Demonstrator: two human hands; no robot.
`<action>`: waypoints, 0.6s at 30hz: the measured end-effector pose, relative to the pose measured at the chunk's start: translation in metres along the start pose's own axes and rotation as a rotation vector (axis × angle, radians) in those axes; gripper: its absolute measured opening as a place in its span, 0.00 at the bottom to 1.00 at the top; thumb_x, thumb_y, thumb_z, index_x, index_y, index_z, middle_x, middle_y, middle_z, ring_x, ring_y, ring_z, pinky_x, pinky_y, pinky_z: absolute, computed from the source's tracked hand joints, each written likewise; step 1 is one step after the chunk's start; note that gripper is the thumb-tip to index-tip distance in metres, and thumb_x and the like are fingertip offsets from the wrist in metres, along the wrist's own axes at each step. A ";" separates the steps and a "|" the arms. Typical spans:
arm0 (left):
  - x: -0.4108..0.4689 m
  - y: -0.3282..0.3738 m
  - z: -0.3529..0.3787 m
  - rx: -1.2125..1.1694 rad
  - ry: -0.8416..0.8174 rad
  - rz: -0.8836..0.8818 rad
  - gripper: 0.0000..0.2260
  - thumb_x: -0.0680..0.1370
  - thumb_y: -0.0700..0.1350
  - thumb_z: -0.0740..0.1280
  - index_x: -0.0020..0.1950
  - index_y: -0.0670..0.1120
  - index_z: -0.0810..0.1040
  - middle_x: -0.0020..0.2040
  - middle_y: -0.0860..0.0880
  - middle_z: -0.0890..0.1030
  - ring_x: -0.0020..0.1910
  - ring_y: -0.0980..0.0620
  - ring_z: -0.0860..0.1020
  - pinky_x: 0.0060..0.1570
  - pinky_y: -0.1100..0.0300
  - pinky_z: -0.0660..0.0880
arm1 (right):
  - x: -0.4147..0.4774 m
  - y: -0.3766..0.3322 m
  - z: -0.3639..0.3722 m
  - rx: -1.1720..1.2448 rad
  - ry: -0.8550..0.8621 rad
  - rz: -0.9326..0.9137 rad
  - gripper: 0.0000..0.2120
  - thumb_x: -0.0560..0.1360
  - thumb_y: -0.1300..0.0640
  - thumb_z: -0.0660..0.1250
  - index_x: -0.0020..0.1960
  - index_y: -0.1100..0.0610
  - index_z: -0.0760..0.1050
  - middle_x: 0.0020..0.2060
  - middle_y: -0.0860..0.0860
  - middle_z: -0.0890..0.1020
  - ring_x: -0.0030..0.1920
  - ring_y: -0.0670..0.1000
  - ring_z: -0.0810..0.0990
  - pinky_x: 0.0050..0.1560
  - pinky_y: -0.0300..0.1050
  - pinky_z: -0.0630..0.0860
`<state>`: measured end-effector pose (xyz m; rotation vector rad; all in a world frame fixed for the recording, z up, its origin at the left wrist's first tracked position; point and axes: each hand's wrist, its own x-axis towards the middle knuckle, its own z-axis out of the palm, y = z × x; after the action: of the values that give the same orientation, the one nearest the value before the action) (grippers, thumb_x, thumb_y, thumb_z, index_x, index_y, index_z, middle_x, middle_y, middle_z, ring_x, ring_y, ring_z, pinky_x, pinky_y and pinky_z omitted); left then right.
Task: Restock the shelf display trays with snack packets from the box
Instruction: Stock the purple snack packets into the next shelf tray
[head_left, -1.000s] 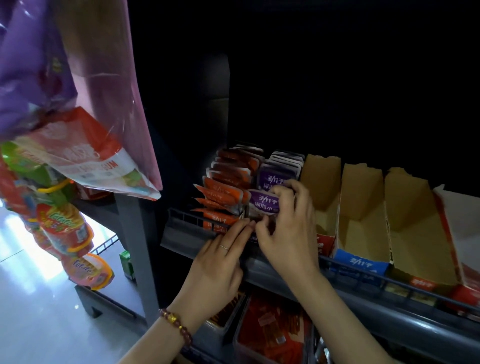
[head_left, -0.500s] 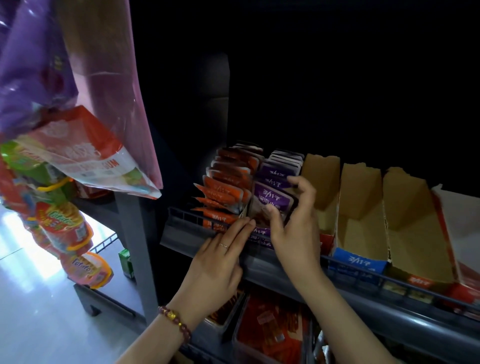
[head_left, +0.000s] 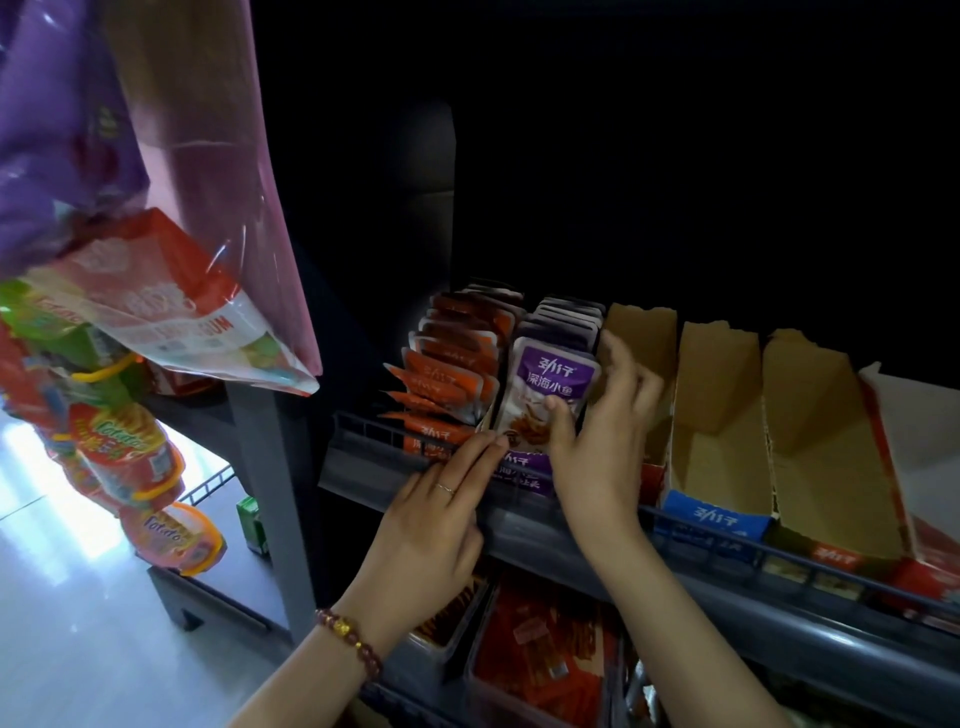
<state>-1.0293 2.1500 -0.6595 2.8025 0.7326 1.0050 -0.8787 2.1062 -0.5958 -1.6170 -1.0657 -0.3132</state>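
**Purple packet standing at the front of its display tray**

The purple packet (head_left: 551, 387) is standing upright at the head of a row of like packets in the purple-fronted tray (head_left: 524, 472) on the shelf (head_left: 540, 527). The right hand (head_left: 602, 447) is pinching it, thumb pressing on its printed face and fingers (head_left: 621, 361) curling round its right edge. The left hand (head_left: 434, 525) is lying flat and holding nothing, its straight fingertips touching the tray's front by the wire rail (head_left: 358, 423). Just to the left, orange packets (head_left: 447, 374) are filling the neighbouring tray. To the right, three cardboard trays (head_left: 831, 447) are showing their bare brown insides, and one is carrying a blue front (head_left: 714, 519). Below the shelf, bins (head_left: 550, 654) are holding red packets. At far left, snack bags (head_left: 156, 296) are hanging over a bright, glossy floor (head_left: 62, 613). The back of the shelf is lying in darkness.
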 end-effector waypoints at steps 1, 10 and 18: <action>0.000 0.000 0.000 0.001 0.000 0.001 0.33 0.74 0.44 0.55 0.78 0.52 0.50 0.77 0.55 0.54 0.69 0.56 0.65 0.65 0.64 0.60 | 0.001 0.000 -0.001 0.004 0.017 0.014 0.31 0.72 0.62 0.71 0.71 0.53 0.62 0.62 0.52 0.65 0.59 0.43 0.66 0.53 0.30 0.67; 0.001 0.001 0.001 0.005 -0.003 -0.019 0.33 0.73 0.44 0.54 0.78 0.52 0.49 0.77 0.56 0.53 0.69 0.55 0.64 0.66 0.66 0.56 | 0.005 -0.003 0.004 -0.138 -0.062 -0.109 0.25 0.75 0.57 0.68 0.68 0.48 0.62 0.53 0.50 0.77 0.53 0.50 0.74 0.43 0.43 0.74; -0.001 0.001 0.002 0.001 0.006 -0.023 0.32 0.73 0.43 0.55 0.78 0.50 0.52 0.77 0.53 0.55 0.69 0.54 0.66 0.65 0.64 0.60 | 0.004 0.000 0.008 -0.150 -0.085 -0.210 0.29 0.72 0.60 0.71 0.69 0.50 0.64 0.66 0.56 0.63 0.63 0.55 0.69 0.56 0.48 0.77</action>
<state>-1.0283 2.1493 -0.6613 2.7866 0.7641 1.0094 -0.8790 2.1148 -0.5961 -1.6653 -1.3071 -0.4775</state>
